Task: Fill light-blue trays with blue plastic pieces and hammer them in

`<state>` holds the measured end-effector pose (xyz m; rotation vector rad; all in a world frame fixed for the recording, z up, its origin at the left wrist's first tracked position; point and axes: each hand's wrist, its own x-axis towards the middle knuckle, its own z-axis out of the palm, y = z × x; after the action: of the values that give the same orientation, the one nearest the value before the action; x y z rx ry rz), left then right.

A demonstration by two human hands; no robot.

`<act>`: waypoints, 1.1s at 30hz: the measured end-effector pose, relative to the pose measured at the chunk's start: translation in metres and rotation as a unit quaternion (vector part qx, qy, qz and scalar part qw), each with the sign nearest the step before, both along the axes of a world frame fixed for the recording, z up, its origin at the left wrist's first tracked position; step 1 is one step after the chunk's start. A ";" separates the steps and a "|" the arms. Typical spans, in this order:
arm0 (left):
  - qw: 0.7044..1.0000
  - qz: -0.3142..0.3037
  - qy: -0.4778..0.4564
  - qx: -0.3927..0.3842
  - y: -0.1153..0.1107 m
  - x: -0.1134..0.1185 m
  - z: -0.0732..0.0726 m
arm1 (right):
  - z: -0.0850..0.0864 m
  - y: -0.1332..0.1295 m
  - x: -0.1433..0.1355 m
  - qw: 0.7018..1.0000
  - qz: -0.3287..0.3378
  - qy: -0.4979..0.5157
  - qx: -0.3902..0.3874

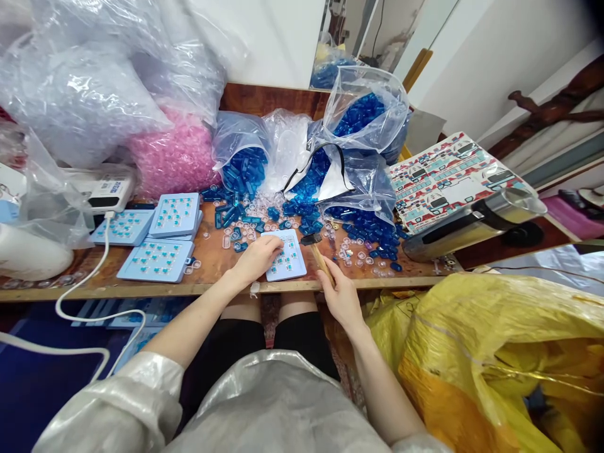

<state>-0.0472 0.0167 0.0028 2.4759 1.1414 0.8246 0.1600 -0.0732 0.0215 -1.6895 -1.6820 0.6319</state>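
Observation:
My right hand (pixel 340 294) grips the wooden handle of a small hammer (pixel 321 259). Its dark metal head lies just right of a light blue plastic plate (pixel 287 272) at the table's front edge. Small teal pieces sit in the plate's surface. Over the plate's left part, my left hand (pixel 258 258) has its fingers bent together; anything pinched in them is hidden. Loose dark blue plastic pieces (pixel 309 223) and clear pink rings (pixel 259 207) are scattered behind the plate.
Several filled light blue plates (pixel 155 259) stand at left beside a white cable (pixel 104 251). Bags of blue pieces (pixel 243 170) and a pink-filled bag (pixel 174 151) line the back. A steel kettle (pixel 467 226) lies at right, near a patterned box (pixel 453 179) and yellow sack (pixel 453 327).

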 end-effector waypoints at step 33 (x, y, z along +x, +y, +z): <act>0.975 0.019 -0.103 -0.197 0.000 0.005 0.009 | 0.018 0.002 -0.015 0.993 0.076 -0.086 -0.011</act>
<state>-0.0419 0.0170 0.0117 2.0034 1.1514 0.7593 0.1446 -0.0717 0.0396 -1.6821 -1.9462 0.5924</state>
